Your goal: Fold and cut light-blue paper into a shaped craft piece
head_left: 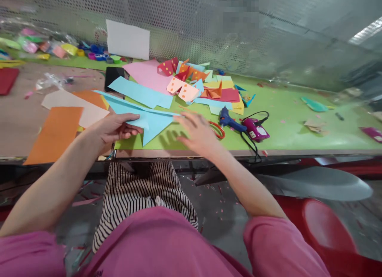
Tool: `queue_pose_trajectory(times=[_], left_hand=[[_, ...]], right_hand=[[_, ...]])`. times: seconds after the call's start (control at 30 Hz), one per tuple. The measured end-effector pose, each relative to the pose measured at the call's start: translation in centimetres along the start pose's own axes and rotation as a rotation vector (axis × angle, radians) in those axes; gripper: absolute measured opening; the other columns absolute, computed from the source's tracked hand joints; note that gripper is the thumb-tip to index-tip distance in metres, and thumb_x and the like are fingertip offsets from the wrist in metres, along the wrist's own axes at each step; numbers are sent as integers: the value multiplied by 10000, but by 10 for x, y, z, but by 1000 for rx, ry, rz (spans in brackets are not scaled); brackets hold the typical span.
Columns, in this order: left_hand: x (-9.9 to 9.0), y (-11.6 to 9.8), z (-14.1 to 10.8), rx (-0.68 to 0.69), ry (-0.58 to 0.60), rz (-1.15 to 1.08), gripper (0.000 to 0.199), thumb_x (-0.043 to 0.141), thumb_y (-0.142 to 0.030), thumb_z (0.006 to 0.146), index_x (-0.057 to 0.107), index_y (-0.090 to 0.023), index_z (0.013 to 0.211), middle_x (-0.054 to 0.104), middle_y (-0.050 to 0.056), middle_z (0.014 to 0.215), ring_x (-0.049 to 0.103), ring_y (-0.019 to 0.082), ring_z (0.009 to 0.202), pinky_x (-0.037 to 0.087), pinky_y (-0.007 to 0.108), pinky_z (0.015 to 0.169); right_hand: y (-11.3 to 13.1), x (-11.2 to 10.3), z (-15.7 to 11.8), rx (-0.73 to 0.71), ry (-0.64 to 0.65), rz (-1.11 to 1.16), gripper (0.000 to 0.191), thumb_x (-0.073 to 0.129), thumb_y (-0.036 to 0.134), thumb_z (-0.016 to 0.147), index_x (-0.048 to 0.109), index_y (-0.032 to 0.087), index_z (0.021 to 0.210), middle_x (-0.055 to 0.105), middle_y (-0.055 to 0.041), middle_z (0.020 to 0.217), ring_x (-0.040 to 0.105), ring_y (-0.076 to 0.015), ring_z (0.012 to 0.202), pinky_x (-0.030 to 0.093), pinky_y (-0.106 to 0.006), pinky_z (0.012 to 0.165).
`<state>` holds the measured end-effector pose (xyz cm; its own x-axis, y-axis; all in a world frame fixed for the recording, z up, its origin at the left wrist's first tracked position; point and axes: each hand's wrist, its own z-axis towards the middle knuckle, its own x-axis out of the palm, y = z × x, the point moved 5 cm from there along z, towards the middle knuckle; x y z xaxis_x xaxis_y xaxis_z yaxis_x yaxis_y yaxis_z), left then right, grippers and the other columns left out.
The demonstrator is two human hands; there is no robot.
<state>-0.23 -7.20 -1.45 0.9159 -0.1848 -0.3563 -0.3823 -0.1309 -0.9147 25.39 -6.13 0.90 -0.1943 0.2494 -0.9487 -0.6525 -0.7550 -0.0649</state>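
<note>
A light-blue folded paper is held above the table's front edge, one flap pointing down toward me. My left hand pinches it near its lower left edge, thumb on top and fingers curled underneath. At its right tip is my right hand, fingers spread; whether a fingertip touches the paper I cannot tell. Just behind lies a light-blue paper strip. An orange sheet and a pale pink sheet lie by my left forearm. Right of my right hand is an orange-red scissors handle, partly covered.
A blue glue gun and a purple corded box lie to the right. Folded, dotted paper shapes pile up behind. A black phone, a white card and bagged coloured clay are farther back. A red stool stands below right.
</note>
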Motion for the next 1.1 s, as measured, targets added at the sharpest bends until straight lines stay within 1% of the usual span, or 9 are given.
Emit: queue_pose_trajectory(times=[0.13, 0.3, 0.37, 0.43, 0.5, 0.6, 0.67, 0.9, 1.1], left_hand=[[7, 13, -6, -248, 23, -369, 291, 635, -450, 860, 692, -209, 707, 788, 120, 777, 620, 127, 517, 506, 212, 438], [5, 20, -48, -374, 301, -188, 726, 369, -813, 881, 729, -199, 737, 760, 131, 684, 625, 160, 470, 473, 238, 393], [0, 14, -66, -255, 318, 78, 563, 514, -748, 863, 752, -239, 822, 776, 74, 723, 683, 188, 548, 522, 257, 453], [-11, -2, -72, -4, 34, 386, 366, 614, -611, 880, 758, -275, 877, 795, 27, 810, 732, 208, 690, 598, 303, 629], [-3, -18, -73, 286, -67, 599, 326, 552, -451, 938, 732, -280, 1149, 780, 48, 1196, 732, 264, 1082, 586, 423, 961], [23, -18, -61, 479, 56, 788, 459, 430, -280, 947, 615, -176, 1354, 610, 124, 1488, 550, 296, 1396, 466, 503, 1141], [32, -11, -52, 466, 118, 851, 483, 432, -275, 945, 568, -137, 1388, 596, 158, 1493, 554, 305, 1384, 479, 497, 1120], [33, -12, -50, 423, 73, 966, 408, 420, -250, 953, 563, -171, 1327, 702, 148, 1240, 673, 328, 1061, 536, 477, 882], [35, -10, -48, 417, 75, 968, 456, 400, -269, 973, 539, -157, 1393, 684, 156, 1283, 642, 349, 1132, 508, 498, 928]], right_hand=[[41, 19, 25, -150, -152, 5, 345, 564, 234, 1014, 585, 237, 1358, 642, -100, 1351, 533, -260, 1223, 411, -425, 1033], [31, 31, 33, -178, -107, 102, 235, 464, 220, 1065, 694, 245, 1102, 716, -52, 1084, 561, -212, 1034, 398, -377, 926], [25, 35, 31, -155, -16, 212, 222, 487, 277, 1065, 702, 226, 1070, 715, -60, 1047, 564, -211, 1001, 401, -368, 902], [21, 37, 30, -135, 52, 342, 223, 505, 311, 1060, 703, 211, 1039, 709, -61, 1013, 570, -203, 968, 404, -353, 877], [19, 37, 29, -108, 86, 437, 239, 514, 351, 1056, 701, 206, 1028, 707, -61, 1006, 577, -201, 957, 400, -350, 871], [18, 36, 31, -39, 96, 512, 295, 494, 424, 1060, 687, 205, 1023, 709, -63, 991, 583, -203, 941, 383, -355, 847], [18, 35, 33, 17, 86, 567, 295, 476, 419, 1066, 665, 201, 1004, 707, -54, 944, 588, -196, 906, 374, -351, 828], [16, 43, 32, 247, 82, 738, 188, 580, 366, 999, 541, 212, 1099, 698, 15, 852, 611, -156, 803, 379, -339, 864], [20, 43, 34, 116, 96, 650, 157, 548, 324, 1021, 636, 200, 981, 710, -8, 835, 590, -166, 805, 335, -343, 818]])
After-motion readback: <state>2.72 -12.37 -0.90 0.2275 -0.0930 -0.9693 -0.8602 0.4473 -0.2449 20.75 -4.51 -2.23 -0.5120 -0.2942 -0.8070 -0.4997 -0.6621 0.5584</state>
